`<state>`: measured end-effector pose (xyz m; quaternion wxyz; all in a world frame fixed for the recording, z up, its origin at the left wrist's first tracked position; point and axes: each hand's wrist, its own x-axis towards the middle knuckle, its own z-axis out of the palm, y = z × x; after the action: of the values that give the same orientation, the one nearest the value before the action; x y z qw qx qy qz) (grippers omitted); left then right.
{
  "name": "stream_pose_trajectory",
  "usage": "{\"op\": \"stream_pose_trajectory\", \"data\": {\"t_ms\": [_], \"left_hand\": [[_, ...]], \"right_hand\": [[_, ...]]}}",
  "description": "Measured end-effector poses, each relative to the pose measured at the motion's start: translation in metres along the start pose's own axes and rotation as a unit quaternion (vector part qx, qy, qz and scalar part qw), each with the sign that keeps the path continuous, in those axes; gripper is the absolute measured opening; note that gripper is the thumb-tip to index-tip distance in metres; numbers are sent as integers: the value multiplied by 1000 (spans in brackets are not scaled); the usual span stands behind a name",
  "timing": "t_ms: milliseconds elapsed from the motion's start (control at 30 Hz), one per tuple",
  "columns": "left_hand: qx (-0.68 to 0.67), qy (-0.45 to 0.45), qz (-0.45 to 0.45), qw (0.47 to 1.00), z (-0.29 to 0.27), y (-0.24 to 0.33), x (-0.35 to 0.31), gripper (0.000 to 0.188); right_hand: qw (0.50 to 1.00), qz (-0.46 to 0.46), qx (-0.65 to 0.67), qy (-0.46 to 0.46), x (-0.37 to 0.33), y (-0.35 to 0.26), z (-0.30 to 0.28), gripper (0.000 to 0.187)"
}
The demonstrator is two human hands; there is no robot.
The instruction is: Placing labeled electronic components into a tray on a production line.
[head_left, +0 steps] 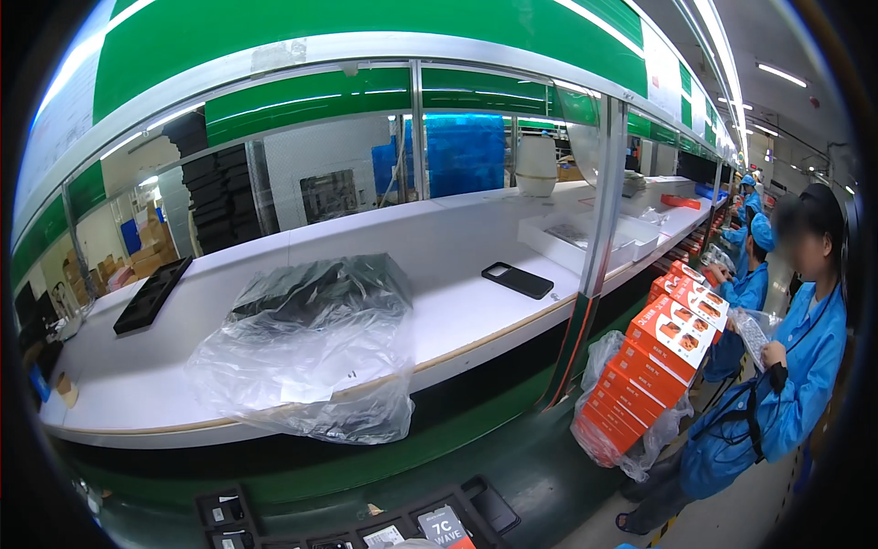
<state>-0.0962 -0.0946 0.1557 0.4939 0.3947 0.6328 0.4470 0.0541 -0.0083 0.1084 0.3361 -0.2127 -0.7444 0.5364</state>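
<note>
Neither of my hands can be made out. At the lower edge lies a black tray (294, 542) with compartments; small boxes sit in it, among them a grey-and-orange box (443, 525). Beside it is a black phone-shaped piece (491, 504). On the white bench (457, 334), a crumpled clear plastic bag (302, 366) covers something dark and hangs over the front edge. To its right a black phone case (518, 279) lies flat. A long black tray (154, 295) rests at the bench's left end.
A tall pile of orange-and-white boxes (645, 380) stands in clear plastic right of the metal post (599, 201). A person in blue (777, 375) stands close by, holding a small clear packet; others work farther along. White open boxes (585, 240) and a pale bin (536, 166) are on the bench.
</note>
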Motion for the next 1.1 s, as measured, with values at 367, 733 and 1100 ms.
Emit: {"op": "stream_pose_trajectory", "data": {"t_ms": [367, 733, 1100], "left_hand": [[296, 96, 13, 950, 25, -117, 5, 67], [180, 91, -73, 977, 20, -126, 11, 81], [217, 171, -51, 960, 31, -165, 10, 69]], "right_hand": [[916, -123, -230, 304, 22, -42, -189, 49], [699, 107, -625, 332, 177, -18, -458, 65], [698, 31, -612, 370, 171, -56, -399, 90]]}}
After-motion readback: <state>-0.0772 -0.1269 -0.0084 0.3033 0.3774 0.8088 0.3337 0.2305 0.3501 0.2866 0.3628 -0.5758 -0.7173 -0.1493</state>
